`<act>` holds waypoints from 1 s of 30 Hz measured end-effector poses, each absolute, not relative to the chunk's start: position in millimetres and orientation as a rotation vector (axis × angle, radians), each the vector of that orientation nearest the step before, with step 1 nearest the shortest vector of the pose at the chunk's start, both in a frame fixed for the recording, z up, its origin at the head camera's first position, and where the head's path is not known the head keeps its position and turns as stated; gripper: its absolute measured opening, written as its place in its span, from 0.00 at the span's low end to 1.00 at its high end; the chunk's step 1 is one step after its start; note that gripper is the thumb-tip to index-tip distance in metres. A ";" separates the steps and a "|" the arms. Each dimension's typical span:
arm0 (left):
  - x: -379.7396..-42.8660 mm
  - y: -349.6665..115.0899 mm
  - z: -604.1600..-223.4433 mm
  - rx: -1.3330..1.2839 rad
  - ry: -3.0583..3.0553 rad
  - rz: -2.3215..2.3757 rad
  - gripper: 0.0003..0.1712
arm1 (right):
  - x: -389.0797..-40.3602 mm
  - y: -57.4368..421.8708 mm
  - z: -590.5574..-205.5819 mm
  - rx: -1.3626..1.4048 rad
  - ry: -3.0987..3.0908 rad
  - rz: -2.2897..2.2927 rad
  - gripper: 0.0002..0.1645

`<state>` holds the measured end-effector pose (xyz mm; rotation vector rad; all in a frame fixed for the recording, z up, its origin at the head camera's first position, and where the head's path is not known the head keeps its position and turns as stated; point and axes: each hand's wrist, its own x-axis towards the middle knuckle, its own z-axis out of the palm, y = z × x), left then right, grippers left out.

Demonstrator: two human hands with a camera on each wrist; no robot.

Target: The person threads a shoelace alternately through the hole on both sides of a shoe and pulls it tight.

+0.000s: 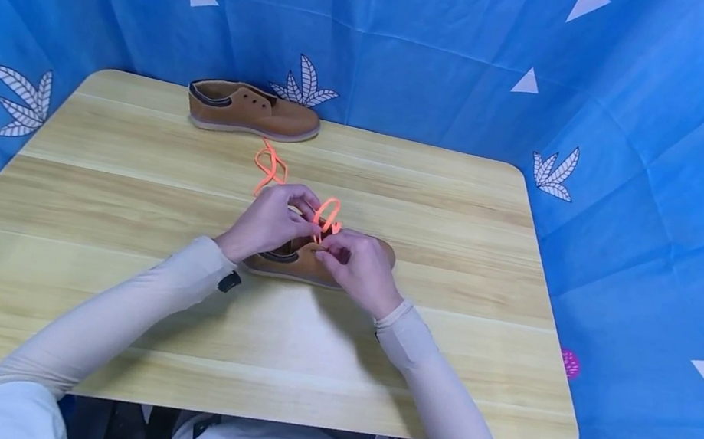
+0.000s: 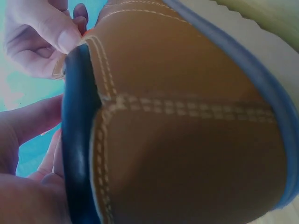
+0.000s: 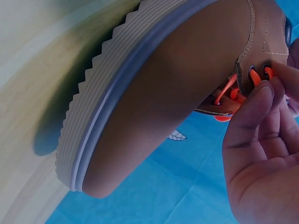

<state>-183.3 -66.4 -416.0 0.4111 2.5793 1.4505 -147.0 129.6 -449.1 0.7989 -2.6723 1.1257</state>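
Near the middle of the table [image 1: 478, 217], between your two hands, sits a tan-brown shoe [image 1: 305, 268], its toe to your right. You can see pale double stitching, a dark padded collar and a grey-blue band above the ribbed off-white sole. An orange lace [image 3: 254, 77] runs through some of its eyelets and loops up above the opening. Your right hand [image 1: 361, 268] pinches that lace beside the eyelets; your left hand [image 1: 271, 221] is at the opening, though whether it grips anything you cannot tell. Beyond lie a loose orange lace [image 1: 272, 173] and a matching shoe [image 1: 285, 115], near the far edge. Your table has pale wood grain and rounded corners; blue cloth [image 1: 431, 0] printed with leaves and white triangles hangs around it.
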 end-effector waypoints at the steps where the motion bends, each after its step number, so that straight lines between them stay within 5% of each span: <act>1: -183.7 -66.7 -416.5 0.410 2.579 1.452 0.17 | -147.1 129.6 -449.3 0.800 -2.671 1.125 0.02; 30: -192.8 -69.0 -419.9 0.304 2.265 1.426 0.17 | -143.5 131.3 -450.1 0.728 -2.666 1.099 0.07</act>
